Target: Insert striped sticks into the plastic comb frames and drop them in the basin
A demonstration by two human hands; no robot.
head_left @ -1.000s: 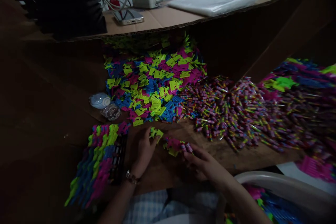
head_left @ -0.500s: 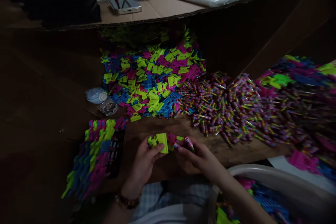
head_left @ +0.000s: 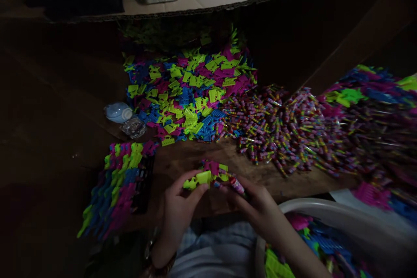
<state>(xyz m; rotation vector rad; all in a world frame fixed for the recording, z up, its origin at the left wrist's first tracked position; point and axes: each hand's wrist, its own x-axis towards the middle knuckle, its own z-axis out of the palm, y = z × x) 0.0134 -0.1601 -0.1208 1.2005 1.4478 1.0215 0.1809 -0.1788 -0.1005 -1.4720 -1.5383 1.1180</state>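
Left hand (head_left: 180, 204): narrowed to a pinch of thumb and forefinger on a small lime-green moulded plastic piece, broad and flat at one end (head_left: 203, 178). Held above the brown wooden tabletop (head_left: 182, 154), near the centre of view, broad end toward the right hand (head_left: 256, 202). Best gripped by the rim, flat end free and level. Just beyond, a magenta-and-lime plastic cluster (head_left: 213, 167); cannot tell whether held or resting. Right hand: curled round a small pink-printed cylinder with a red end (head_left: 237, 185); cannot tell of anything more behind the fingers. Better held lightly, tip exposed; worth lining up by eye, without force on thin plastic.

Edges, left to right: black slotted rack (head_left: 143, 186) under slanting rows of magenta, lime and blue plastic pieces (head_left: 120, 182), near the left hand and easily knocked. Behind, heap of loose lime, blue and magenta plastic pieces (head_left: 185, 95), below the brown cardboard shelf (head_left: 195, 2). Most room for moving: tabletop strip before this heap. Rightward, spread of pink-printed wrapped sticks (head_left: 280, 126); nearer, pale curved basin rim (head_left: 302, 203) beside the right forearm (head_left: 289, 241), limiting elbow swing.
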